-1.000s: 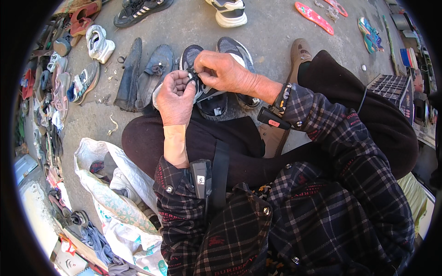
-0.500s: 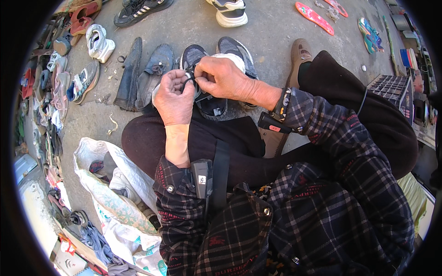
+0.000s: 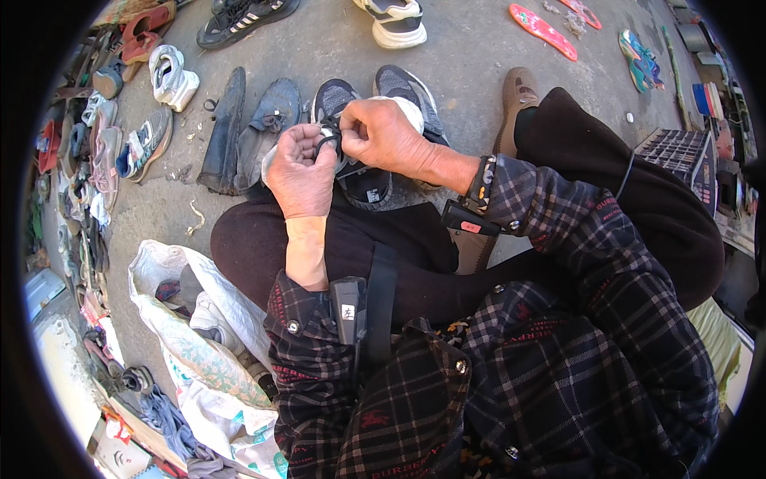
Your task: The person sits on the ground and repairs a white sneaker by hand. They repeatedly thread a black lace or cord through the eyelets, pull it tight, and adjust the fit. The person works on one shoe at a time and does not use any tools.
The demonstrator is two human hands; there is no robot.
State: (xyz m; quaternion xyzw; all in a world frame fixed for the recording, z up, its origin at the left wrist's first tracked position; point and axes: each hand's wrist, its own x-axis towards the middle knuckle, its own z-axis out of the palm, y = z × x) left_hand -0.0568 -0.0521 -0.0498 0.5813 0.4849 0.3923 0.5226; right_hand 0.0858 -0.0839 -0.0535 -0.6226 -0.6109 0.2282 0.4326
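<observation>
A dark grey sneaker [image 3: 333,94] with a pale sole rests on the ground before me, its middle hidden behind my hands. Above it, black shoelace [image 3: 329,142] loops between my fingers. My left hand [image 3: 302,177] is closed, thumb and fingers pinching the lace. From the other side my right hand [image 3: 383,137] pinches it as well, knuckles upward. Just right of this shoe stands a similar grey sneaker [image 3: 392,80], partly covered by the right hand. To the left are two worn dark shoes [image 3: 226,140], side by side.
An open white sack [image 3: 155,275] holding shoes lies by my left knee. Rows of shoes [image 3: 104,160] line the far left. Black sneakers [image 3: 247,22], a white sneaker [image 3: 171,78] and pink insoles [image 3: 542,32] lie farther off. A dark crate [image 3: 677,156] stands at right.
My right hand has shifted slightly, its fingers a little farther from the left hand, and the black lace loop between them shows more. The left hand is nearly still.
</observation>
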